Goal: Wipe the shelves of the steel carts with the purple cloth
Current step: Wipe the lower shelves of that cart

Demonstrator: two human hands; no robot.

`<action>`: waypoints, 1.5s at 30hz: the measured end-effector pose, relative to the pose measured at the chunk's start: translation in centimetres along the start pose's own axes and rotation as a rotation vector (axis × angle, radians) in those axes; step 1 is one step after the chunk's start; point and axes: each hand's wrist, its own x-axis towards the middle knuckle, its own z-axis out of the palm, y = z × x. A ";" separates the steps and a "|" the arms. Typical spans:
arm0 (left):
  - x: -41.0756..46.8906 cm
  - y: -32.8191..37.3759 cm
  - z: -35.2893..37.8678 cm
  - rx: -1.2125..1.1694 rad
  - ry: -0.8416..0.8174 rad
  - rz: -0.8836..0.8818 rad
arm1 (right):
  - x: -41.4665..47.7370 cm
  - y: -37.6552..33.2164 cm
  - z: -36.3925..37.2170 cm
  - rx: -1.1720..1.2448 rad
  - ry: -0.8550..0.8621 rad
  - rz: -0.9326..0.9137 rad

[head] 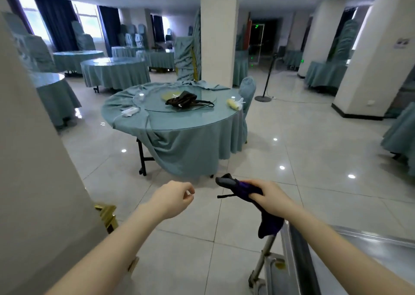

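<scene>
- right hand (268, 197) fisted on bunched purple cloth (251, 195), tail dangling below it onto steel cart (368, 249) post, may snag
- left hand (177, 197) loosely curled, empty, too far to catch a slip

No legible text anywhere. A small notice (402, 43) is stuck on the white pillar (372, 54) at right; its print is too blurred to read. Green lit signs (256, 26) glow by the dark doorway at the back, characters indistinct. No brands or numbers made out.
</scene>
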 end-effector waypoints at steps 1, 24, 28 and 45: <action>1.7 -0.7 -0.6 0.015 0.008 0.015 | 1.3 0.2 -0.2 0.012 0.024 0.010; 44.0 5.4 0.0 0.131 -0.081 0.620 | 22.7 12.8 -10.0 -0.063 0.352 0.392; 50.9 10.6 2.9 0.132 -0.124 0.738 | 24.7 18.4 -13.1 -0.084 0.406 0.464; 72.0 43.1 13.9 0.285 -0.242 1.352 | 21.3 39.0 -24.7 -0.036 0.797 0.983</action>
